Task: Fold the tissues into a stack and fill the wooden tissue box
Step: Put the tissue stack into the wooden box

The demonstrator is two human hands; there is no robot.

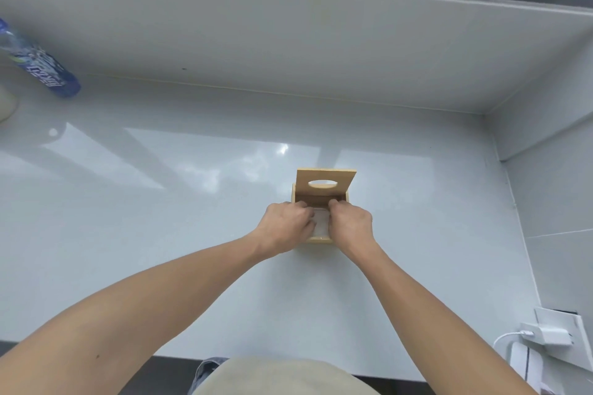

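A small wooden tissue box stands on the glossy white counter, right of centre. Its lid, with an oval slot, is tipped up at the far side, so the box is open. White tissues lie inside it. My left hand and my right hand reach into the box from either side, fingers curled down onto the tissues. The fingertips are partly hidden inside the box.
A blue plastic bottle lies at the far left near a pale round object. A white charger and cable sit at the right wall. The backsplash and window frame close off the far side.
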